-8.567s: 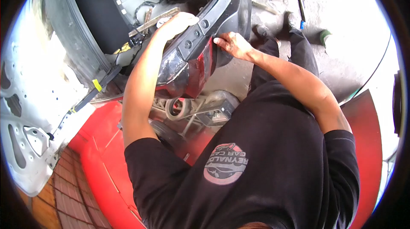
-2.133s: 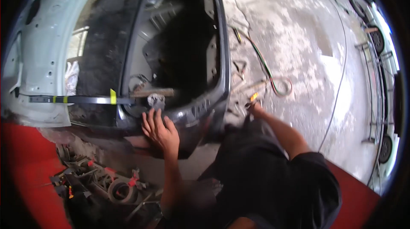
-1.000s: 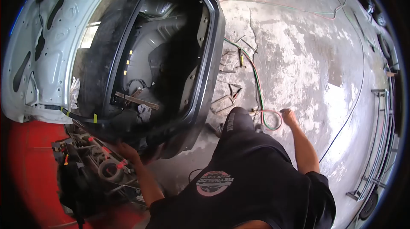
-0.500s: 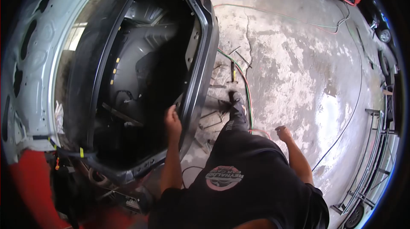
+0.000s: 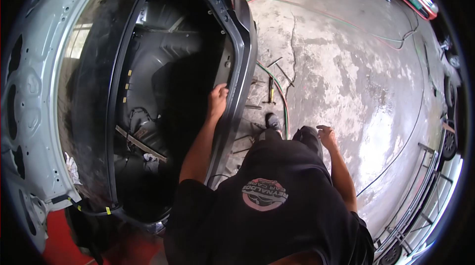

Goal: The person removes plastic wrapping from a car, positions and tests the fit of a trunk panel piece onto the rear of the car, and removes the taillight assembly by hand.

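Note:
My left hand (image 5: 217,101) hovers over the inner edge of the car's open trunk (image 5: 236,87), its fingers loosely bent and apart, with nothing seen in them. Whether the fingertips touch the rim I cannot tell. On the other side of my body, my right hand (image 5: 326,136) hangs beside my leg above the concrete floor. Its fingers are half bent and apart, and it holds nothing I can see. Inside the dark trunk lie a flat bar (image 5: 141,144), some wiring (image 5: 141,116) and a crumpled light-coloured piece (image 5: 151,161).
A yellow-and-black hammer (image 5: 271,91) and a T-shaped tool (image 5: 281,69) lie on the floor by the bumper. A green-and-red hose (image 5: 284,111) runs past my feet. The raised trunk lid (image 5: 42,92) stands left; a metal rack (image 5: 413,200) is at right.
My left hand has moved forward along the trunk's edge. My right hand is slightly further forward, its fingers looser. My feet have shifted, and more of the trunk's contents shows.

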The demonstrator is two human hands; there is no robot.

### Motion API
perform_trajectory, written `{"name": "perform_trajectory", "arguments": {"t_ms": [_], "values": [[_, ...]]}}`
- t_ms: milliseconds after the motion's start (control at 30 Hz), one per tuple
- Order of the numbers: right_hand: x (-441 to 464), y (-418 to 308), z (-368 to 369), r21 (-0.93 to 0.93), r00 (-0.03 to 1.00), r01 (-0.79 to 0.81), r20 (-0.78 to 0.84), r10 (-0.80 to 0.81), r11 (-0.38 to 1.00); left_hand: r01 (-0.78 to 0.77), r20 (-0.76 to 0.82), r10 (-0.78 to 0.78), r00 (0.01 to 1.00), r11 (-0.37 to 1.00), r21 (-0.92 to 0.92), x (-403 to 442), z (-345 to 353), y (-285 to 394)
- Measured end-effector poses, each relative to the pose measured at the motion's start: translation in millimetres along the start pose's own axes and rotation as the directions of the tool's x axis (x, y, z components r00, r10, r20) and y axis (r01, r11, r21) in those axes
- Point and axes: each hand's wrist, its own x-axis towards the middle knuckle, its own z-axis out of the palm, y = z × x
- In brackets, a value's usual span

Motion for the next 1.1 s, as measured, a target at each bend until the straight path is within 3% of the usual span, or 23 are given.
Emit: {"name": "perform_trajectory", "arguments": {"t_ms": [33, 133, 200, 267, 400, 433, 500, 533, 567, 600, 633, 767, 800, 900, 1000, 1033, 1100], "values": [[10, -1, 2, -0.015, 0.999, 0.039, 0.023, -0.038, 0.999, 0.01, -0.006, -0.01, 1.0, 1.0, -0.009, 12, 10, 2], [37, 6, -4, 0.021, 0.996, -0.08, 0.028, 0.08, 0.997, 0.055, -0.007, -0.055, 0.998, 0.998, -0.021, 29, 32, 22], [55, 12, -18, -0.038, 0.998, -0.052, 0.037, 0.053, 0.998, 0.036, -0.015, -0.035, 0.999, 0.992, 0.12, 35, 39, 41], [84, 41, -30, -0.089, 0.999, -0.001, 0.036, 0.004, 0.996, 0.075, -0.063, -0.071, 0.995, 0.995, 0.072, 42, 44, 48], [146, 77, -61, -0.138, 0.976, -0.019, 0.211, 0.048, 0.99, 0.13, -0.148, -0.107, 0.983, 0.979, 0.157, 56, 36, 68], [171, 101, -65, -0.198, 0.969, 0.133, 0.231, -0.086, 0.971, 0.116, -0.222, -0.089, 0.971, 0.987, 0.114, 56, 36, 65], [219, 155, -72, -0.277, 0.895, 0.419, 0.287, -0.341, 0.865, 0.271, -0.278, -0.236, 0.931, 0.958, 0.094, 57, 33, 85], [241, 152, -85, -0.323, 0.923, 0.332, 0.306, -0.234, 0.886, 0.345, -0.3, -0.307, 0.903, 0.935, 0.083, 55, 31, 95], [272, 141, -97, -0.302, 0.917, 0.086, 0.396, 0.043, 0.95, 0.362, -0.324, -0.312, 0.893, 0.926, 0.106, 51, 31, 104], [295, 117, -114, -0.349, 0.92, 0.1, 0.388, 0.046, 0.932, 0.371, -0.348, -0.309, 0.885, 0.92, 0.128, 50, 32, 111], [324, 119, -121, -0.348, 0.915, 0.333, 0.345, -0.211, 0.876, 0.38, -0.369, -0.306, 0.878, 0.913, 0.148, 49, 35, 119], [441, 92, -144, -0.254, 0.906, 0.358, 0.326, -0.269, 0.899, 0.407, -0.423, -0.311, 0.851, 0.899, 0.159, 44, 51, 154], [462, 83, -149, -0.224, 0.887, 0.421, 0.305, -0.347, 0.879, 0.416, -0.415, -0.317, 0.853, 0.893, 0.173, 44, 57, 154], [482, 14, -170, -0.218, 0.908, 0.366, 0.294, -0.297, 0.905, 0.429, -0.392, -0.336, 0.856, 0.886, 0.178, 47, 84, 159], [484, 2, -163, -0.206, 0.889, 0.392, 0.334, -0.312, 0.897, 0.452, -0.359, -0.373, 0.856, 0.876, 0.168, 49, 118, 156], [480, 2, -160, -0.238, 0.903, 0.226, 0.415, -0.111, 0.945, 0.463, -0.346, -0.388, 0.854, 0.871, 0.165, 50, 128, 157], [464, 13, -143, -0.299, 0.885, 0.252, 0.456, -0.095, 0.92, 0.449, -0.307, -0.396, 0.865, 0.885, 0.125, 52, 145, 166]]}}
